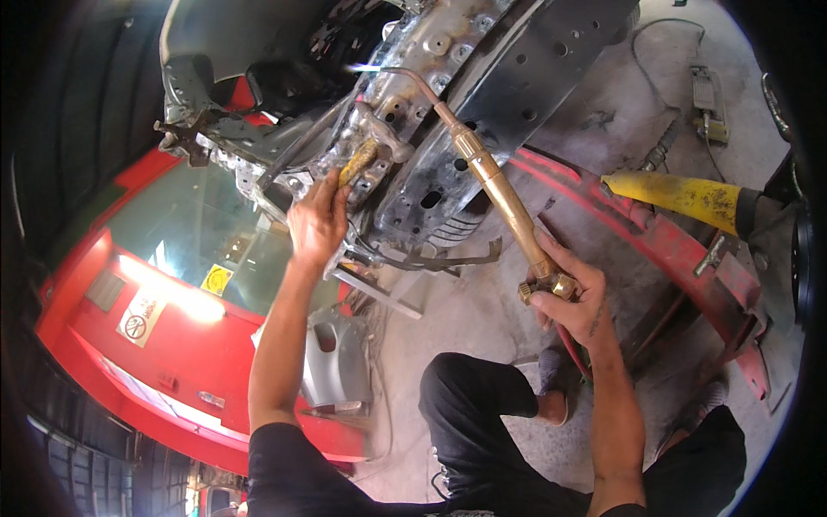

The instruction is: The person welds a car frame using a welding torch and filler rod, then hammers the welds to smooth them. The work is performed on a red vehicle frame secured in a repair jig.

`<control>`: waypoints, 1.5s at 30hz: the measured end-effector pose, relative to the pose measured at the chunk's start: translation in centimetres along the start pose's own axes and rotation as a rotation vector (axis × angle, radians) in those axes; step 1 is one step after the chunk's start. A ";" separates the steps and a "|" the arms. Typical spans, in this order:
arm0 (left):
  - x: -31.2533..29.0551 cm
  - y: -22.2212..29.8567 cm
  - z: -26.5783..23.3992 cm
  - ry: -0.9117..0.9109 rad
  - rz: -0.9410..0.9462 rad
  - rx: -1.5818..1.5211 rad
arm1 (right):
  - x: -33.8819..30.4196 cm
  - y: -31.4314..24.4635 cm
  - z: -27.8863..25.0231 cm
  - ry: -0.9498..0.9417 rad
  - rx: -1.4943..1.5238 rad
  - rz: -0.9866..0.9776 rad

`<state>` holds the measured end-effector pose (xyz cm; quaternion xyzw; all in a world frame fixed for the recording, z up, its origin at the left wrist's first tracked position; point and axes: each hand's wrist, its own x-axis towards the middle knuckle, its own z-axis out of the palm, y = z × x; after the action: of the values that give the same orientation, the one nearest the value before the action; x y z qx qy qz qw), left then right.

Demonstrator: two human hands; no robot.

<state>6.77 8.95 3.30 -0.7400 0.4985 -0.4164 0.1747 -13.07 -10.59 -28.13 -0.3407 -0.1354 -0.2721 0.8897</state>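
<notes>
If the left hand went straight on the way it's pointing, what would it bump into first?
The left hand holds a yellow-handled hammer; past that, it would probably meet the bare metal vehicle frame first, though one view leaves the depth unclear.

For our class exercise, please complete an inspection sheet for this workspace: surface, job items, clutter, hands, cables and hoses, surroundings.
Surface: grey floor, marked and stained.
Job items: brass torch with a lit flame at its tip; yellow-handled tool; stripped metal assembly. Whether the flame touches metal: cannot tell.
Clutter: grey molded part; red metal beam.
Hands: bare; left hand grips the yellow-handled tool, right hand the torch near its valves.
Cables and hoses: red hose below the right hand; thin dark cable on the floor.
Surroundings: red structure with a window, at left.
</notes>
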 end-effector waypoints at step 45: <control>-1.5 -0.3 0.7 -0.117 -0.237 -0.068 | 0.1 1.0 1.0 -0.063 -0.002 0.056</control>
<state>7.31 10.35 2.41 -0.8222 0.4104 -0.3732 0.1280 -12.48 -9.40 -27.88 -0.3534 -0.1533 -0.2363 0.8920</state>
